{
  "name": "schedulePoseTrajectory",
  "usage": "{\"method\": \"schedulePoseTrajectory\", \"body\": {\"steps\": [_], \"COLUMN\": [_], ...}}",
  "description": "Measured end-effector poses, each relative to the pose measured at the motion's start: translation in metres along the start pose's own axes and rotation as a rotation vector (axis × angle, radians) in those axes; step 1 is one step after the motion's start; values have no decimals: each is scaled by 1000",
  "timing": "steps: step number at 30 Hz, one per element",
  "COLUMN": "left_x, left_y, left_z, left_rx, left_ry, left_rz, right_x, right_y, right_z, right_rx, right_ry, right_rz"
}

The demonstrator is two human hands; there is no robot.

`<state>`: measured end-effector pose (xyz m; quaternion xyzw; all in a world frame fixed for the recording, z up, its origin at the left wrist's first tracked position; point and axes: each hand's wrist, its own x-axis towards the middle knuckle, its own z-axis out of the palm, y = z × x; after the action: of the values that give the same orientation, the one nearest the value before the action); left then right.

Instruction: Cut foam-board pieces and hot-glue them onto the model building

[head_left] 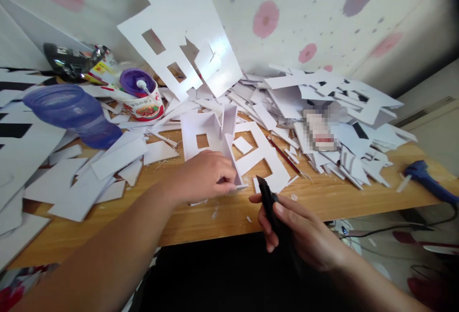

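Note:
My left hand (206,178) has its fingers curled and closed on the near wall of a small white foam-board model (201,128). The model stands on the wooden table, with upright walls and a square window cutout; my hand hides part of it. In my right hand (290,228) is a black utility knife (269,202), its dark blade out and pointing up and away from me. The blade is apart from the model. Just beyond it lies a flat white board (278,173) with window openings, and a small white square piece (242,145) rests by one opening.
White board offcuts (118,154) are heaped at left and along the back. A large cut sheet (186,10) leans on the wall. Also on the table (229,223) are a blue plastic jar (82,116), a paper tub (147,106), a thin red tool (287,154) and a blue glue gun (430,180).

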<state>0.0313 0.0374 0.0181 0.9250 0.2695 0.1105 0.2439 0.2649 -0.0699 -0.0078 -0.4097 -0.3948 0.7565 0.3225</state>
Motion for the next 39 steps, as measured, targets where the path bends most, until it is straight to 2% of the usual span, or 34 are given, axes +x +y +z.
{"method": "schedulePoseTrajectory", "body": {"steps": [3, 8, 13, 21, 31, 39], "left_x": [-1, -1, -1, -2, -1, -1], "left_y": [-1, 0, 1, 4, 2, 20], "left_z": [0, 1, 0, -2, 0, 6], "left_rx": [-10, -16, -29, -16, 18, 192], "left_ry": [8, 27, 22, 19, 42, 115], "left_rz": [8, 0, -3, -14, -7, -88], "right_x": [5, 6, 7, 7, 12, 11], "right_y": [10, 12, 15, 17, 23, 26], "right_z": [7, 16, 23, 27, 30, 33], "right_rx": [0, -119, -167, -210, -284, -340], "right_ry": [59, 35, 68, 107, 144, 152], "right_rz": [39, 43, 32, -12, 37, 34]}}
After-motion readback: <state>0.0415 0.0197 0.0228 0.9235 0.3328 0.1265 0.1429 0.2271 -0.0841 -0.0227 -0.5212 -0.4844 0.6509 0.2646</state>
